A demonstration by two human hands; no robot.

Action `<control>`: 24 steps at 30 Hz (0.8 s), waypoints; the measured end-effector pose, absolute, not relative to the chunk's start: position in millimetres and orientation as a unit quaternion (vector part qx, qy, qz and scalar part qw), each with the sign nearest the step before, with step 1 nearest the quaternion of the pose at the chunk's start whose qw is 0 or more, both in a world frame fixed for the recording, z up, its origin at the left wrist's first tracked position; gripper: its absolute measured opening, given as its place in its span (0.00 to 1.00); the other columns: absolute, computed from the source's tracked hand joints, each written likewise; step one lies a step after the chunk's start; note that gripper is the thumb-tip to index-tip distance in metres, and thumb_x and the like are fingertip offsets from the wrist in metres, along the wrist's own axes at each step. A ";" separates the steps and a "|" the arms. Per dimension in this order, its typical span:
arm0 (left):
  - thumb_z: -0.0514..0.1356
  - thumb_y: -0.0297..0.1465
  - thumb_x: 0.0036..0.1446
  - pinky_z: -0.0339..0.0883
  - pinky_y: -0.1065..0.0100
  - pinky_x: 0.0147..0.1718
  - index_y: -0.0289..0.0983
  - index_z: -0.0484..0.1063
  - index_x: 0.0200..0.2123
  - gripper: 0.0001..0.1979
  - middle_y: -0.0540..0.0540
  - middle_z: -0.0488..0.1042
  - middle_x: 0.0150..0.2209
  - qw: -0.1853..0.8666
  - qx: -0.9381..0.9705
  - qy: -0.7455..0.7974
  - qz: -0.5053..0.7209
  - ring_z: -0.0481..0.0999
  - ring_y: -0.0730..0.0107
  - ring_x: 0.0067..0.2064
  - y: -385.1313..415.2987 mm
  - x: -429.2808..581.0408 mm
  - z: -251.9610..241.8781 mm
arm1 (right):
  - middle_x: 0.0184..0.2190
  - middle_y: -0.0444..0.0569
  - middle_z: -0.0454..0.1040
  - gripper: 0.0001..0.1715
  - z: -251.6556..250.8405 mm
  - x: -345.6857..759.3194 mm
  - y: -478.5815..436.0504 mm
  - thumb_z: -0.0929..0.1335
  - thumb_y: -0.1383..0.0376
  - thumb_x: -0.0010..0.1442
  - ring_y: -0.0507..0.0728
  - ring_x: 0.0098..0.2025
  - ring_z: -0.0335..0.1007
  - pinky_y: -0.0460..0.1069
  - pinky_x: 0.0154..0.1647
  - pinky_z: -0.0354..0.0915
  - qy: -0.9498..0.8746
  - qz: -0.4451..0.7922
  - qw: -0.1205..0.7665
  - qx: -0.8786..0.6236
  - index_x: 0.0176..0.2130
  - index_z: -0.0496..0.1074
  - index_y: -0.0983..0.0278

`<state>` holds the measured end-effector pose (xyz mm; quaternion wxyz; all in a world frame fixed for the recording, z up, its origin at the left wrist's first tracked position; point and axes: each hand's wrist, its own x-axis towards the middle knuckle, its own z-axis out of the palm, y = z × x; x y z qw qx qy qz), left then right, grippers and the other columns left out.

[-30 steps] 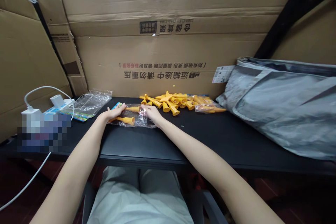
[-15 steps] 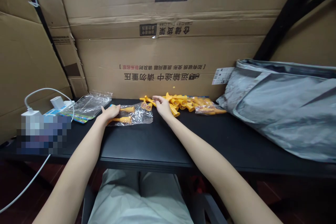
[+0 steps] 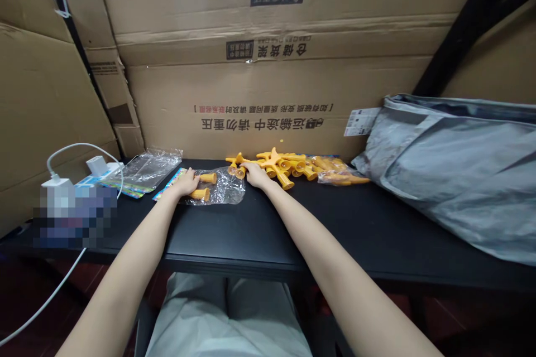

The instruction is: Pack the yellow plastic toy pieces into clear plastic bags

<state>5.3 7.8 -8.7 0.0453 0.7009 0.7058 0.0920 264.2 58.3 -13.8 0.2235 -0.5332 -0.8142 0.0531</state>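
Behind its front edge, the black desk (image 3: 234, 240) gives room between the forearms (image 3: 142, 240). The left hand (image 3: 184, 183) curves over a clear plastic bag (image 3: 230, 192) of yellow flared pieces (image 3: 201, 194); the right hand (image 3: 255, 174) meets a loose yellow plastic pile (image 3: 282, 166). Neither hand's grip can be told. Printed brown cardboard (image 3: 272, 83) stands beyond.

Left hand (image 3: 185, 183) covers left ends of two yellow pieces (image 3: 200, 194) in clear bag (image 3: 228, 188); grip underneath hidden. Right hand (image 3: 255, 174) hides part of yellow pile (image 3: 285, 176); whether it grasps or only touches, cannot tell. Item (image 3: 77, 220) at left of desk (image 3: 234, 234) pixelated beyond recognition. Print on white label (image 3: 360, 122) too small to read. Gray bag (image 3: 456, 173) cut by right edge, forearms (image 3: 142, 251) by bottom.
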 end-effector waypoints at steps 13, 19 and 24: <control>0.39 0.39 0.60 0.42 0.63 0.60 0.27 0.54 0.61 0.30 0.35 0.47 0.64 0.058 0.727 0.679 0.077 0.44 0.63 0.65 22.2 -10.1 -18.9 | 0.36 0.51 0.74 0.16 21.6 260.7 46.2 0.64 0.63 0.57 0.54 0.36 0.70 0.48 0.39 0.65 -0.687 0.196 0.510 -0.479 0.44 0.66 0.67; 0.38 0.37 0.60 0.41 0.64 0.61 0.25 0.57 0.59 0.30 0.35 0.51 0.63 0.060 0.740 0.667 0.063 0.45 0.63 0.65 20.9 -8.9 -15.3 | 0.24 0.44 0.71 0.18 50.2 280.8 8.0 0.66 0.66 0.53 0.48 0.22 0.62 0.45 0.27 0.61 -0.771 0.277 0.341 -0.460 0.44 0.71 0.69; 0.38 0.38 0.60 0.42 0.64 0.60 0.27 0.61 0.57 0.29 0.36 0.53 0.63 0.064 0.747 0.659 0.066 0.45 0.63 0.65 20.4 -9.6 -13.4 | 0.22 0.42 0.69 0.14 69.6 294.6 -19.9 0.69 0.67 0.47 0.49 0.24 0.61 0.44 0.26 0.55 -0.849 0.169 0.112 -0.489 0.37 0.76 0.66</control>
